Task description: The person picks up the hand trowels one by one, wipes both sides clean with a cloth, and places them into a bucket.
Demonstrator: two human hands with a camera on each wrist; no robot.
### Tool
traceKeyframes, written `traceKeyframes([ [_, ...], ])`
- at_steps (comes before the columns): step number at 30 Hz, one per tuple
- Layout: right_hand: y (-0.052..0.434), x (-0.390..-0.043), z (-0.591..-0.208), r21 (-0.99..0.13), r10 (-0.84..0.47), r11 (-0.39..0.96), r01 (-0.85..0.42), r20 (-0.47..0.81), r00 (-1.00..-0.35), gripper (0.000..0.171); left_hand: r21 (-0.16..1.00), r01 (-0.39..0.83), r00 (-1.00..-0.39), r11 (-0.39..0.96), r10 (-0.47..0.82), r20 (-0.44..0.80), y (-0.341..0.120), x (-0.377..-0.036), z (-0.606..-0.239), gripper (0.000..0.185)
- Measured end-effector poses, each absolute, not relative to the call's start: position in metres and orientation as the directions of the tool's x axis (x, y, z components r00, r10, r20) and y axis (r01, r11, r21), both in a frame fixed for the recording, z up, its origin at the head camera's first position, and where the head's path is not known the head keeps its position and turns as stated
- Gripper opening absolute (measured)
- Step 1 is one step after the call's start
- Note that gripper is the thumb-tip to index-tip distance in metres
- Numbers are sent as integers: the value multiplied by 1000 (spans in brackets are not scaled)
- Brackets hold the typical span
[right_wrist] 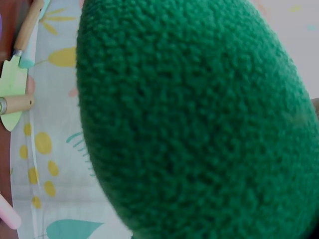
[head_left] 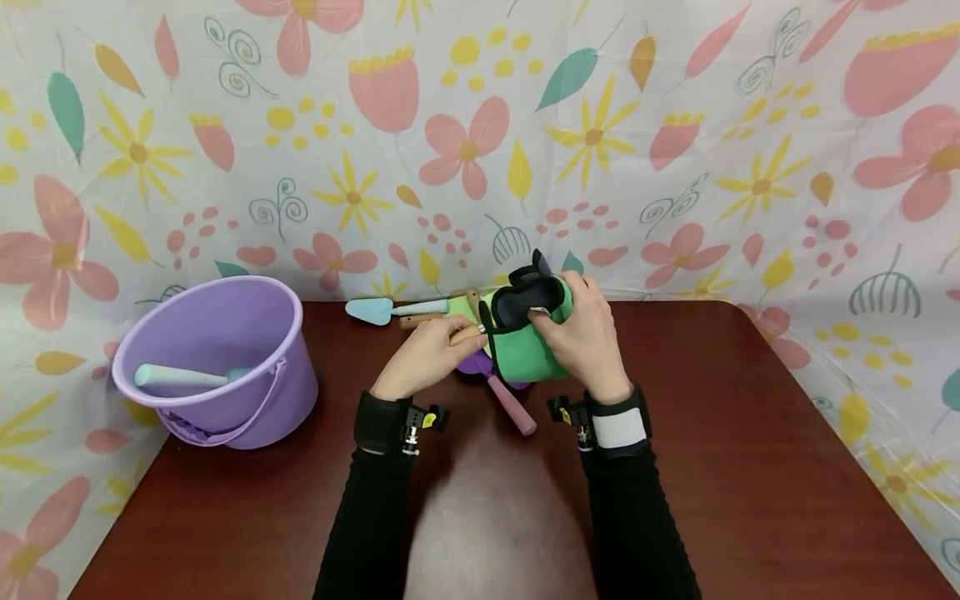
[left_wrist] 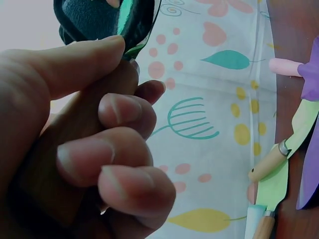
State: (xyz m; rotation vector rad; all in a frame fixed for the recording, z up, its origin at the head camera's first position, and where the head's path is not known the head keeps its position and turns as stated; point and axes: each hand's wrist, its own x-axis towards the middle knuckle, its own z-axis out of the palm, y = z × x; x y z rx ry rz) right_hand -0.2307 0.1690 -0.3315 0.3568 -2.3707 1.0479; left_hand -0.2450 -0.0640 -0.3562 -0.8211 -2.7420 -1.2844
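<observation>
The left hand (head_left: 423, 357) curls round a wooden handle (left_wrist: 75, 149), its end meeting the mouth of the green pouch (head_left: 528, 337). The right hand (head_left: 581, 333) pinches the pouch's dark-lined rim, holding it open above the middle of the table (head_left: 750, 467).

Judged progress: early. One tool is at the pouch mouth. The pink-handled tool (head_left: 510, 404) lies under the pouch. The blue trowel (head_left: 382, 310) and further wooden-handled tools lie towards the far edge, loose. The purple bucket (head_left: 217, 358) at the left edge holds one pale blue tool.

The left wrist view shows the fingers wrapped on the handle, which the head view hides. The right wrist view shows mostly pouch fabric.
</observation>
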Motion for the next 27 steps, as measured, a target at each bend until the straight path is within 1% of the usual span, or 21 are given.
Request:
traceKeyframes([
  [9,158,-231,-331,-594,-63,688,-417,524,-849,41,721,431,-879,542,432,201,-67,-245,-353,30],
  [13,157,-230,-336,-582,-64,708,-401,512,-857,41,726,431,-878,535,435,201,-68,-244,-358,33],
  [17,157,-231,-338,-578,-74,712,-399,503,-861,43,718,441,-875,538,436,210,-70,-243,-359,31],
  [21,160,-232,-337,-585,-57,715,-383,498,-866,45,709,451,-873,542,431,226,-71,-244,-358,26],
  [27,169,-234,-337,-602,-27,723,-340,467,-884,45,696,457,-869,554,447,214,-70,-245,-354,22],
])
